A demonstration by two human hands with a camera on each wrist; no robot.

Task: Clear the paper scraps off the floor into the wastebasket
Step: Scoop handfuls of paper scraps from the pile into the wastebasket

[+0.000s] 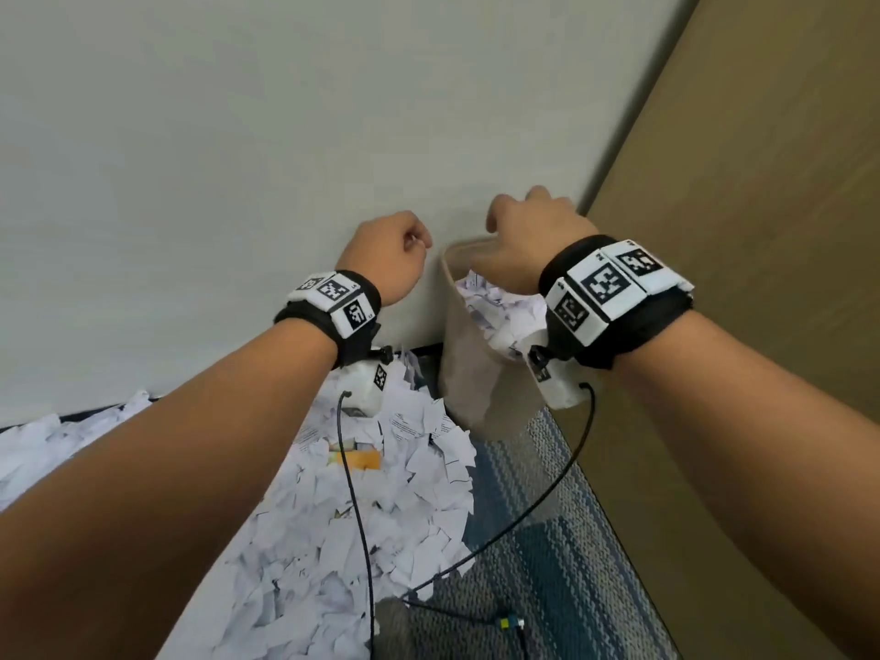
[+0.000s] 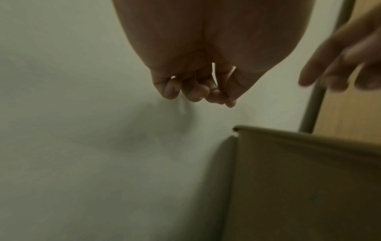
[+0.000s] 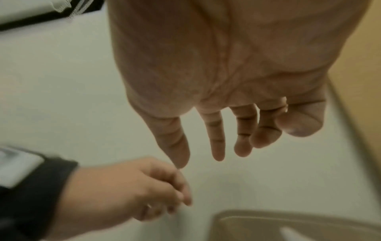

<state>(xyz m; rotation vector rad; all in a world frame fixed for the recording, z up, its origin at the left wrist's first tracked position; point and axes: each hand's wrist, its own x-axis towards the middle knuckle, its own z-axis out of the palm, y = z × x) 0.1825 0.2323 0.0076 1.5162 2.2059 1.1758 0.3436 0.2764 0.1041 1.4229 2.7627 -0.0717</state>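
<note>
A beige wastebasket [image 1: 469, 369] stands against the wall, with white paper scraps [image 1: 500, 309] heaped inside it. Many more torn scraps [image 1: 362, 512] cover the floor to its left. My right hand [image 1: 521, 221] hovers over the basket's mouth; in the right wrist view its fingers [image 3: 217, 143] hang straight and spread, holding nothing. My left hand [image 1: 412, 245] is raised just left of the basket, close to the wall. Its fingers [image 2: 195, 93] are curled into a fist, and no paper shows in it. The basket's wall [image 2: 299, 179] lies below and right of that fist.
A pale wall [image 1: 238, 159] rises right behind both hands. A tan panel [image 1: 762, 231] closes off the right side. Blue-grey carpet [image 1: 547, 540] shows right of the scrap pile. Black cables [image 1: 538, 502] trail from my wrists across it, and an orange scrap [image 1: 362, 459] lies among the white ones.
</note>
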